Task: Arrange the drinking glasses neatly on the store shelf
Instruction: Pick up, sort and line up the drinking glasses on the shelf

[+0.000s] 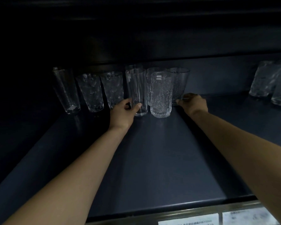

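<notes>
A row of clear drinking glasses stands deep on the dark shelf (pixel 152 159). My left hand (pixel 122 113) grips the base of a tall smooth glass (pixel 137 88) in the middle of the row. To its right stands a tall textured glass (pixel 161 95). Behind that one is a tapered glass (pixel 179 83), and my right hand (pixel 192 103) holds its base from the right. Left of my left hand are two textured tumblers (pixel 90 91) (pixel 112 88) and a slim tapered glass (pixel 66 90). More glasses stand partly hidden behind the middle ones.
A second group of textured glasses (pixel 266 80) stands at the far right of the shelf. The upper shelf's dark underside hangs low over the glass rims. Paper price labels (pixel 188 220) sit on the shelf's front rail.
</notes>
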Available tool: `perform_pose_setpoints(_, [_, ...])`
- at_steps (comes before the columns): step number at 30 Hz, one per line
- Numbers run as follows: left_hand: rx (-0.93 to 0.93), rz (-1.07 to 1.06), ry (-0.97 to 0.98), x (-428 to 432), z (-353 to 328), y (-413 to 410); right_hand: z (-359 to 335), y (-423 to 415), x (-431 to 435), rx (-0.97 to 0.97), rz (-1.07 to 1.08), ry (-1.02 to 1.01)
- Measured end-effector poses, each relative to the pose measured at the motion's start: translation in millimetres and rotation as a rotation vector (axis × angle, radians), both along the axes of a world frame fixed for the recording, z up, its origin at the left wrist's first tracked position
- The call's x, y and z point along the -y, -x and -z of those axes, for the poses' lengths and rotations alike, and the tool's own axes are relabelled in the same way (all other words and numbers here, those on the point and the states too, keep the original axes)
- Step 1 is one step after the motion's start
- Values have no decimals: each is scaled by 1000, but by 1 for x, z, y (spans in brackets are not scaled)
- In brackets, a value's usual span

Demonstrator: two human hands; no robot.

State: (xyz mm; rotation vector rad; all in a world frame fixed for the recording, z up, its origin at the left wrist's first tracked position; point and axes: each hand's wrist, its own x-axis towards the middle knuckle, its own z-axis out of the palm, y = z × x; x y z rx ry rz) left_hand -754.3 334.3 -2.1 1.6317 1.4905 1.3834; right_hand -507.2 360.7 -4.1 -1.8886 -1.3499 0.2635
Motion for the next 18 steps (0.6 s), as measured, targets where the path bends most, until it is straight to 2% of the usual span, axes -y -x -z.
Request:
perform_pose_setpoints(12, [-27,30,0,1,-1,1,7,-1,-15,210,57,123])
perform_pose_setpoints(18, [-21,28,21,2,-1,2,6,-1,-13,208,56,110])
